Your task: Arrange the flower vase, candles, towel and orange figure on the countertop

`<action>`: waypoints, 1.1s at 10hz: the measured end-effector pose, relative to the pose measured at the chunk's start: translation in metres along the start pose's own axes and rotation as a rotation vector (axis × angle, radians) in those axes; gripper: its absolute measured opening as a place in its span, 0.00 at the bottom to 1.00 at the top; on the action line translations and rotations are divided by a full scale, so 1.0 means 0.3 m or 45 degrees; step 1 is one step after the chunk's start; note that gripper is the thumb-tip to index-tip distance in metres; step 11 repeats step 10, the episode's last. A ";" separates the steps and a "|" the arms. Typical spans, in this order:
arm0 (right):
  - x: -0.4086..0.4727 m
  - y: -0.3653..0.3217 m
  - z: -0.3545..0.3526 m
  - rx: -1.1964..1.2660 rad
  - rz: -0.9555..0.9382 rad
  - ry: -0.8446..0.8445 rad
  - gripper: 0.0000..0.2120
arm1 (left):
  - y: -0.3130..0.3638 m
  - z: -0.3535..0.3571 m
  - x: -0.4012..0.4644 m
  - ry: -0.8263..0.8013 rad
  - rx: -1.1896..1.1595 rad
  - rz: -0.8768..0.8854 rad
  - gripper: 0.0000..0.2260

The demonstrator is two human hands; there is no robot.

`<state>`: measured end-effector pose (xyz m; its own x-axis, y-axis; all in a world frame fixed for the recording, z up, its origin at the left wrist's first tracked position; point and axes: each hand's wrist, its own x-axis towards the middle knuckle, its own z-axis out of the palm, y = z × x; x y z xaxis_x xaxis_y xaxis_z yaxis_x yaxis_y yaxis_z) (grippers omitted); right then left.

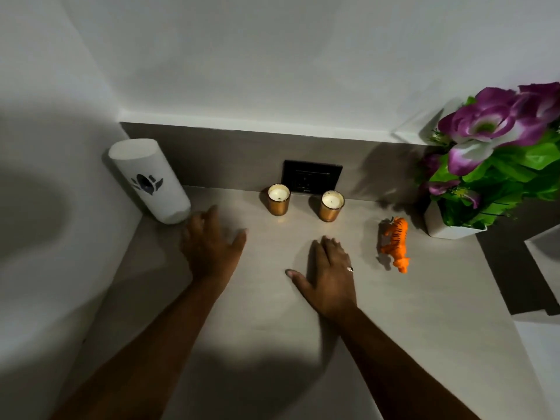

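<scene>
Reaching forward from the near edge of the pale grey stone-look countertop (394, 328), two bare forearms stretch over its shadowed front part. The right hand (328, 277) lies palm down and flat on the middle of the surface, fingers together, thumb spread to the left, a small ring (350, 269) on one finger; it grips nothing. The left hand (212, 248) sits a little farther back and to the left, fingers loosely spread and slightly curled, empty as well; whether it touches the surface cannot be told. Just right of the right hand, apart from it, a small orange plastic tiger figure with black stripes (395, 244) is on the countertop, its length running front to back. Beyond the hands, two small candles in copper-coloured glass holders stand upright side by side near the back edge, the left candle (278, 203) and the right candle (331, 205) a short gap apart, both unlit with white wax. Directly behind them a black wall socket plate (312, 177) is set in the dark grey backsplash (230, 159). In the back left corner a white rolled towel with a dark blue leaf-like emblem (148, 180) stands on end against the left wall, near the left hand's fingertips. At the back right, a white square vase holding purple-and-white artificial flowers with green leaves (454, 228) stands just behind and right of the tiger.
</scene>
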<state>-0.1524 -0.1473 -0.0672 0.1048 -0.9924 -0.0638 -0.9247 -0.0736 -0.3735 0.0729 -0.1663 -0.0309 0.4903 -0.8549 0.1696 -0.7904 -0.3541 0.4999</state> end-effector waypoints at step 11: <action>-0.007 -0.053 -0.033 -0.069 0.005 -0.162 0.54 | -0.257 -0.067 0.240 0.044 -0.464 -0.410 0.41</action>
